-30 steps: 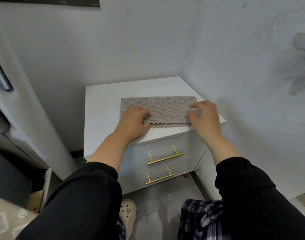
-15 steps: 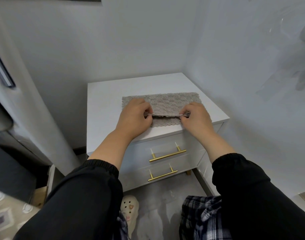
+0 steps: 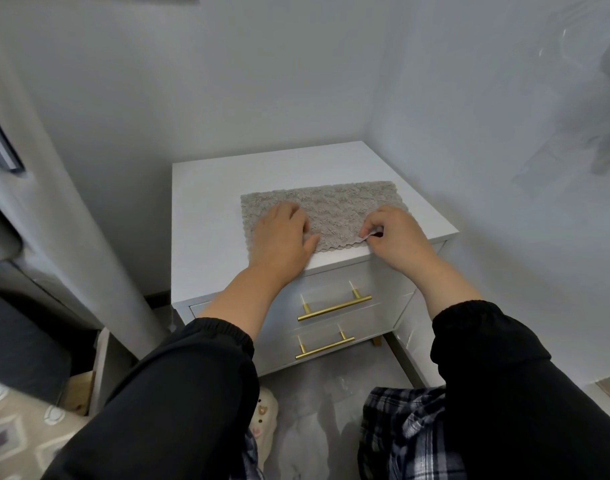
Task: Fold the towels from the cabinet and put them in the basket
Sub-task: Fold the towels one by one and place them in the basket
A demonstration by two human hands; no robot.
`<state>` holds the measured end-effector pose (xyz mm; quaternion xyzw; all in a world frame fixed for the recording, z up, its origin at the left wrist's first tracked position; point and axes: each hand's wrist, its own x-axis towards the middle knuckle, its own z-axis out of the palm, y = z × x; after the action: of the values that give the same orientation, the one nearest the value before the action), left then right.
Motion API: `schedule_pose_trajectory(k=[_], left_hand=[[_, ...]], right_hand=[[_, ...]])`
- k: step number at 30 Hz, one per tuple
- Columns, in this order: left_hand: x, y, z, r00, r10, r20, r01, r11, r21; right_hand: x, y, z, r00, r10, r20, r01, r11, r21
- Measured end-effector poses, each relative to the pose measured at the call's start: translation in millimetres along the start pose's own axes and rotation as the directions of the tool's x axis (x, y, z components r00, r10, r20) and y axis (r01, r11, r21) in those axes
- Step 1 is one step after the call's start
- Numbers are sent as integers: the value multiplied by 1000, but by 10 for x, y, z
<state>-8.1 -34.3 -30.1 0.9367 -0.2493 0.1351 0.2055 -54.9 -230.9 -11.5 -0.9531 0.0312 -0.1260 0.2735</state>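
Note:
A grey textured towel [image 3: 331, 206] lies folded into a long strip on top of the white cabinet [image 3: 206, 216]. My left hand [image 3: 281, 237] rests flat on the towel's left part, fingers spread. My right hand [image 3: 397, 237] pinches the towel's near right corner, which is lifted slightly off the top. No basket is in view.
The cabinet has two drawers with gold handles [image 3: 333, 308], both closed. White walls stand close behind and to the right. A grey pillar [image 3: 71, 237] rises at the left. My slipper [image 3: 263, 415] and plaid trousers show on the floor below.
Both hands held the towel's near edge lifted in the middle half a second ago. Now the left hand lies flat on the towel and the right hand has moved to the right corner.

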Motion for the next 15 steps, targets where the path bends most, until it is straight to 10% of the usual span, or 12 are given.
schedule_pose_trajectory(k=[15], left_hand=[[68,-36,-63,929,-98,356,16,974,226]], right_hand=[[-123,355,-271,949,260,-176,-289,943,-165]])
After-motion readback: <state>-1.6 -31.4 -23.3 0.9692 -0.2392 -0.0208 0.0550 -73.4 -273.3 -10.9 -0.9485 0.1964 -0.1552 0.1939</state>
